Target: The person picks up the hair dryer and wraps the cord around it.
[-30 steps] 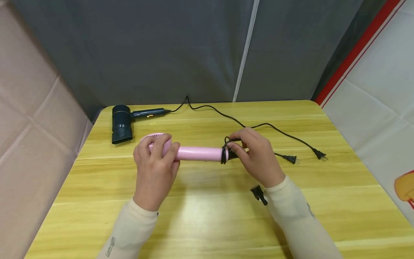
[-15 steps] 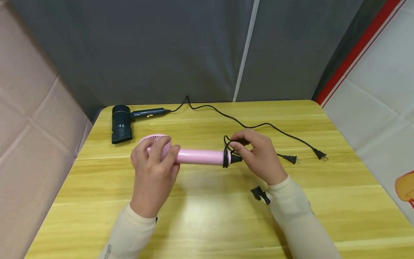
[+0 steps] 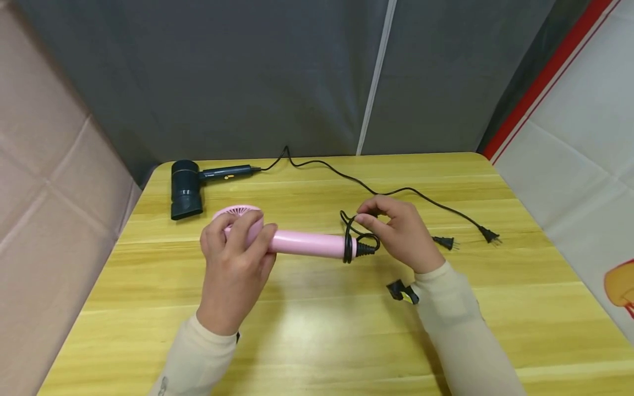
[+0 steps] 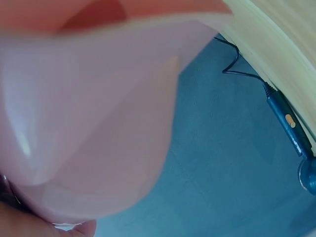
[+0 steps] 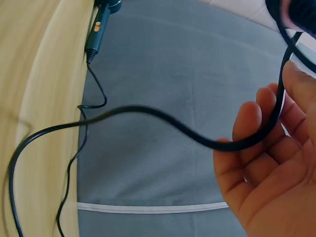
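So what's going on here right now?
A person's left hand grips the pink dryer at its head end, while the right hand holds a stretch of its black cord. That cord is looped around the dryer's other end, beside the right hand. The dark dryer lies untouched at the back left of the table, and both plugs are over on the right side.

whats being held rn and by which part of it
The left hand grips the pink hair dryer by its head; the right hand pinches its black cord near the end of the handle.
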